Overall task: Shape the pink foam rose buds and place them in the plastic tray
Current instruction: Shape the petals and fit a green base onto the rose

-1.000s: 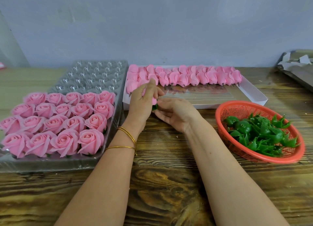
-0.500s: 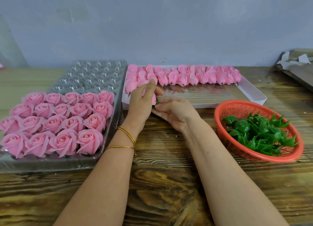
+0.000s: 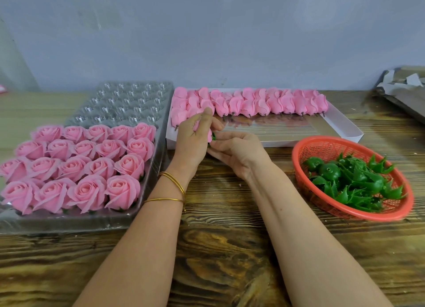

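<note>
Tabletop of dark-grained wood carries clear plastic cavity tray, near rows filled with opened pink foam roses; white cardboard box of closed buds behind hands. Left hand curls round one pink foam rose bud, not yet in tray; right hand fingertips pinch its green base. Foam likely light, soft, crease-prone: hold at base, not petals.

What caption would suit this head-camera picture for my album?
A left hand and right hand hold a pink foam rose bud beside a clear plastic tray of finished roses.
</note>
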`<state>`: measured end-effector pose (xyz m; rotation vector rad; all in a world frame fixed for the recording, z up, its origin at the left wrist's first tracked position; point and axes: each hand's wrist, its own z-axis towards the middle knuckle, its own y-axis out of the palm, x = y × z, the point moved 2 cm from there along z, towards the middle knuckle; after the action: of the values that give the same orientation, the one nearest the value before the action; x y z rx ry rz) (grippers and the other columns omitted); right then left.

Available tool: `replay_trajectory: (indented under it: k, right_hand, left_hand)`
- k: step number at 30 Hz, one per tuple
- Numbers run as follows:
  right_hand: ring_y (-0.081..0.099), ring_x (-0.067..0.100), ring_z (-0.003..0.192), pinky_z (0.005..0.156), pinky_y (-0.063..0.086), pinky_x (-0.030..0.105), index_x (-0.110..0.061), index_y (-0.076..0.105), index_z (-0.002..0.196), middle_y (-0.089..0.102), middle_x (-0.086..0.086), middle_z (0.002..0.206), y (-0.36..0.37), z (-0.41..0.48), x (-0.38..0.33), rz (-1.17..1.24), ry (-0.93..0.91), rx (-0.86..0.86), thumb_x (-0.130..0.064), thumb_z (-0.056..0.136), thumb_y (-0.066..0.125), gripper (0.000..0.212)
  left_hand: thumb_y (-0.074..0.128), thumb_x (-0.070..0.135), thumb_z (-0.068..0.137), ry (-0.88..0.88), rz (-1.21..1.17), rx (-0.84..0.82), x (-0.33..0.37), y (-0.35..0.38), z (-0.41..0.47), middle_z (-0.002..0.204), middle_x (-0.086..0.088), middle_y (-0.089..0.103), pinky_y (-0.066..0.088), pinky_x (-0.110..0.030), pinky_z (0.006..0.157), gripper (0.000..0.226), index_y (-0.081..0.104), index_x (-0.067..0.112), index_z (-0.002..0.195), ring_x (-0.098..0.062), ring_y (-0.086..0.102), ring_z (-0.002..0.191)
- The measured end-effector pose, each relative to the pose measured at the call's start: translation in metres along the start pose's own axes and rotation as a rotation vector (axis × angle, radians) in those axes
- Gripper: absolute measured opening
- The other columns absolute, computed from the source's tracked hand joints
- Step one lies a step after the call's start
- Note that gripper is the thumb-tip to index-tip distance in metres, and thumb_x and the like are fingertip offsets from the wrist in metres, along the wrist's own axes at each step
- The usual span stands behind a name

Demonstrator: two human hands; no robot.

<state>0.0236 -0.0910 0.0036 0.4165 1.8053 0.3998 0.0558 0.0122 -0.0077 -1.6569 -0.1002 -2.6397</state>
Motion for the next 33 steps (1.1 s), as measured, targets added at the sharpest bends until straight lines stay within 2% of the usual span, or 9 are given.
replay_trajectory:
  k: [8, 12, 17, 22, 27, 30, 33]
  right_hand:
    - [0.069, 0.020, 0.063, 0.065, 0.062, 0.029, 0.006, 0.060, 0.080, 0.064, 0.017, 0.080, 0.002, -0.002, 0.000, 0.037, -0.001, -0.023, 0.028, 0.079, 0.055, 0.022]
    - [0.067, 0.023, 0.076, 0.068, 0.062, 0.031, 0.007, 0.062, 0.090, 0.065, 0.016, 0.087, 0.002, 0.000, -0.002, 0.057, 0.051, -0.034, 0.026, 0.081, 0.047, 0.025]
    - [0.070, 0.020, 0.065, 0.068, 0.061, 0.031, 0.000, 0.065, 0.086, 0.071, 0.012, 0.068, 0.002, -0.001, -0.003, 0.128, 0.124, -0.050, 0.010, 0.090, 0.051, 0.018]
    - [0.070, 0.023, 0.071, 0.070, 0.060, 0.032, -0.002, 0.064, 0.088, 0.071, 0.015, 0.074, 0.002, -0.001, -0.002, 0.113, 0.156, -0.084, 0.004, 0.095, 0.049, 0.017]
    - [0.067, 0.027, 0.080, 0.070, 0.061, 0.032, 0.001, 0.062, 0.093, 0.068, 0.016, 0.089, 0.001, 0.001, -0.001, 0.146, 0.163, -0.086, 0.008, 0.094, 0.047, 0.017]
    - [0.066, 0.026, 0.082, 0.071, 0.060, 0.031, 0.000, 0.062, 0.095, 0.067, 0.015, 0.090, -0.001, 0.002, -0.001, 0.152, 0.183, -0.093, 0.009, 0.094, 0.047, 0.017]
    - [0.066, 0.023, 0.085, 0.076, 0.058, 0.029, -0.002, 0.062, 0.107, 0.067, 0.013, 0.094, -0.001, 0.002, -0.002, 0.141, 0.197, -0.123, 0.010, 0.093, 0.047, 0.023]
  left_hand:
    - [0.044, 0.038, 0.096, 0.003, 0.029, 0.021, 0.001, 0.000, -0.001, 0.067, 0.007, 0.068, 0.045, -0.014, 0.076, 0.043, 0.063, 0.029, 0.060, -0.004, 0.063, 0.074]
    - [0.044, 0.033, 0.099, -0.023, 0.019, 0.027, 0.005, 0.001, -0.003, 0.067, 0.010, 0.069, 0.043, -0.007, 0.068, 0.042, 0.068, 0.023, 0.066, 0.001, 0.063, 0.071]
    - [0.043, 0.036, 0.099, -0.072, 0.003, 0.029, 0.009, 0.000, -0.005, 0.079, 0.008, 0.073, 0.047, -0.012, 0.072, 0.040, 0.073, 0.030, 0.072, -0.005, 0.067, 0.082]
    - [0.041, 0.037, 0.100, -0.099, 0.019, 0.021, 0.010, 0.000, -0.005, 0.081, 0.009, 0.073, 0.046, -0.021, 0.080, 0.040, 0.073, 0.029, 0.077, -0.004, 0.067, 0.085]
    - [0.041, 0.039, 0.101, -0.111, 0.016, -0.003, 0.009, -0.002, -0.005, 0.083, 0.007, 0.073, 0.048, -0.026, 0.080, 0.041, 0.074, 0.030, 0.079, -0.006, 0.066, 0.087]
    - [0.042, 0.041, 0.099, -0.123, -0.011, -0.017, 0.009, -0.002, -0.004, 0.084, 0.002, 0.073, 0.048, -0.023, 0.079, 0.041, 0.075, 0.030, 0.078, -0.009, 0.066, 0.087]
    - [0.044, 0.044, 0.096, -0.127, -0.035, -0.034, 0.010, -0.002, -0.004, 0.083, 0.001, 0.072, 0.049, -0.017, 0.074, 0.039, 0.076, 0.030, 0.079, -0.008, 0.066, 0.085]
